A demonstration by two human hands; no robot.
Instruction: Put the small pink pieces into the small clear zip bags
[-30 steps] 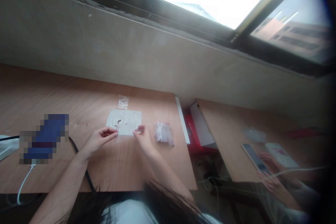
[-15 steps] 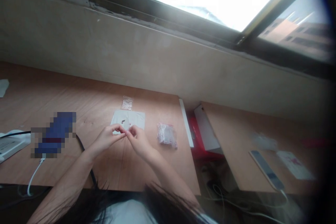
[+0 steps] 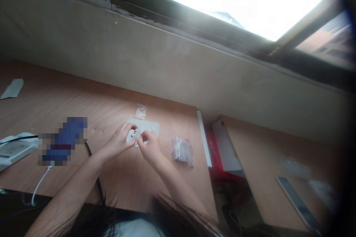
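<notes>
My left hand (image 3: 122, 140) reaches over the left edge of a white sheet (image 3: 152, 126). Its thumb and fingers are curved apart, with a gap between them. My right hand (image 3: 150, 147) is closer to the sheet's front edge, its thumb and forefinger pinched together. A small pale, see-through piece (image 3: 138, 134) shows at those fingertips, too blurred to name. A few tiny dark bits (image 3: 135, 132) are on the sheet between the hands. Behind the sheet lies a small clear plastic bag (image 3: 140, 112). Right of my right hand is a larger clear bag (image 3: 182, 150) with reddish edges.
A blurred-out blue object (image 3: 65, 140) with a white cable lies at left, beside a white device (image 3: 18, 150). A paper scrap (image 3: 13, 89) is at far left. Across a gap, a second table (image 3: 250, 148) holds a phone (image 3: 296, 202) and clear wrappings. A wall and window rise behind.
My left fingers have spread away from the right fingertips, where both hands met in a pinch before. The right hand stays pinched. The view has shifted, so things appear a little further right.
</notes>
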